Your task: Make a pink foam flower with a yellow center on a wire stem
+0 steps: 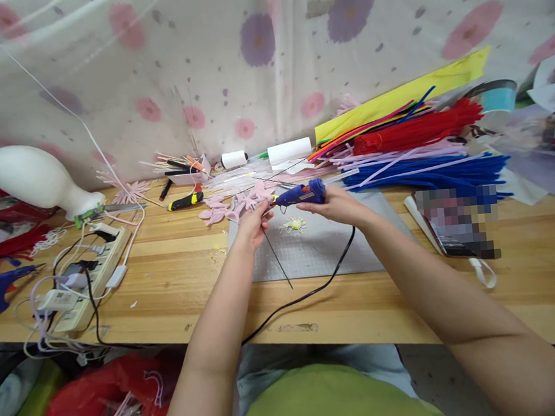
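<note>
My right hand (332, 207) is closed around a blue hot glue gun (305, 193), its nozzle pointing left. A black cord runs from it down to the table's front edge. At the nozzle, my left hand (254, 224) pinches a thin dark wire stem (278, 259) that slants down toward me. Pale pink fuzzy petals (256, 193) show just above the left fingers; whether they are fixed to the stem I cannot tell. Below the glue gun, a small yellow and white flower centre (294, 224) lies on the grey cutting mat (320, 259).
Red (410, 130) and blue pipe cleaners (428, 173) lie in bundles at the back right, near a phone (452, 226). A yellow-black utility knife (185, 201) is left of the mat. Farther left are a power strip (93, 274), a white foam head (39, 175) and another glue gun (5, 284).
</note>
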Motion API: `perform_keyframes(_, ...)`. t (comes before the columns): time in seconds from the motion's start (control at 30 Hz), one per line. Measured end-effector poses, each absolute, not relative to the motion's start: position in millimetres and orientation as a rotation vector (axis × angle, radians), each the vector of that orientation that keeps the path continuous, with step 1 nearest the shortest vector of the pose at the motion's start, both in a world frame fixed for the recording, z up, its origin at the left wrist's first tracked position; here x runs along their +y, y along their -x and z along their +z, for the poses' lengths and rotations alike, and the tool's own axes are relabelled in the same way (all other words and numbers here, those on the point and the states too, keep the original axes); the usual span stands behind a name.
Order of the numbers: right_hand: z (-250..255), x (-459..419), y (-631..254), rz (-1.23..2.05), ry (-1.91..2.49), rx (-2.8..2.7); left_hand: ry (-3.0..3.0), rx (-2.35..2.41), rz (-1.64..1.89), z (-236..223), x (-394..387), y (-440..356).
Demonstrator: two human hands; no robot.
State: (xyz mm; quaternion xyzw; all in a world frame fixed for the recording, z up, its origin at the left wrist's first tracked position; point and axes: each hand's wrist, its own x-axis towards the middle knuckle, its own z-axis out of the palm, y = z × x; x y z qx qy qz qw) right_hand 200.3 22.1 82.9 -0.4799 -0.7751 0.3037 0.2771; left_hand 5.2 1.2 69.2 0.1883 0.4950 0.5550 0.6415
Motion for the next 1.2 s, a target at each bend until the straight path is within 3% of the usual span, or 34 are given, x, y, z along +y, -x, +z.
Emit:
perform_keyframes(0.33, 89.1, 19.9, -208.5, 1.026, 1.4, -1.895, -0.265, 0.956, 1.225, 71.8, 2.7, -1.5)
perform_keyframes(1.2, 94.8, 22.0, -198.2, 0.876, 1.269, -2.024, -0.198, 0.975, 1.263, 75.4, 4.5, -5.8)
